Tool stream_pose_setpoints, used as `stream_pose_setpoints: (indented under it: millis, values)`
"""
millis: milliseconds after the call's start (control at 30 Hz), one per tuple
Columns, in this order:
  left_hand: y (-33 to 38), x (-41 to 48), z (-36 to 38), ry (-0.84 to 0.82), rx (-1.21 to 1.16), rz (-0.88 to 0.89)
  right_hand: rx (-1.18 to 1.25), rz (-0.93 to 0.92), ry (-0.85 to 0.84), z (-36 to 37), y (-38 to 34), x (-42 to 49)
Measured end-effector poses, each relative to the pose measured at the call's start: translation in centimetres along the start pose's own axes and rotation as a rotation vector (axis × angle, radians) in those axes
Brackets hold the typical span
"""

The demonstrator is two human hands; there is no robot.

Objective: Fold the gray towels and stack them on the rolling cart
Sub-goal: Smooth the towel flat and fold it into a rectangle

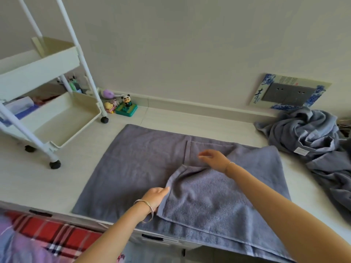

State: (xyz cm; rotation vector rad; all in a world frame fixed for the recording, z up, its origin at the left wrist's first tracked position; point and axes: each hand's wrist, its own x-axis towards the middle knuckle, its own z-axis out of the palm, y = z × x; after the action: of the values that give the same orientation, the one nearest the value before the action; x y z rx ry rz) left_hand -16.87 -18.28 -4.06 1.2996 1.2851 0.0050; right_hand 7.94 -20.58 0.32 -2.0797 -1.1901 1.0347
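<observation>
On the pale flat surface [47, 183] in front of the person, one gray terry-cloth towel [133, 168] lies spread out. Its long axis runs left to right across the view. The right-hand end is doubled over as a flap [209, 202], and the flap's free hem runs near to far at about the towel's middle.

Hand positions:
- The left hand [154, 197] is at the near corner of that hem. Its fingers [166, 189] lie together with the tips against the slightly raised edge. Whether they pinch the cloth or only touch it cannot be made out, because the thumb is hidden.
- The right hand [215, 160] is palm down over the far corner of the same hem. Its fingers [204, 154] are apart and loosely extended, and they close on nothing.

Governing relation: the hem lies directly at both sets of fingertips, and the uncovered half of the towel extends to the left of them. The next fold therefore probably travels leftward along the long axis, with each hand taking the corner nearest to it.

The cream-white tiered rolling cart [38, 73] stands to the far left, well apart from the towel and nearer the left hand. No towel shows on its visible trays. A crumpled heap of gray towels [313, 141] waits at the far right, nearer the right hand.
</observation>
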Motion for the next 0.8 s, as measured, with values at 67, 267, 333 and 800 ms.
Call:
stream_pose_setpoints:
  millis: [67,267,333,800]
  values:
    - [-0.1,0.1,0.2,0.054,0.082,0.060,0.034,0.031,0.054,-0.5,0.8,1.5]
    - [0.6,1.2,1.6,0.179,0.080,0.074,-0.170,0.069,0.022,-1.2,3.6,6.4]
    - [0.7,1.6,1.8,0.171,0.077,0.058,-0.302,0.058,0.014,-1.5,4.6,7.5]
    - [3.2,-0.7,4.4,-0.026,0.002,0.156,-0.485,-0.188,0.143,-6.5,5.2,9.2]
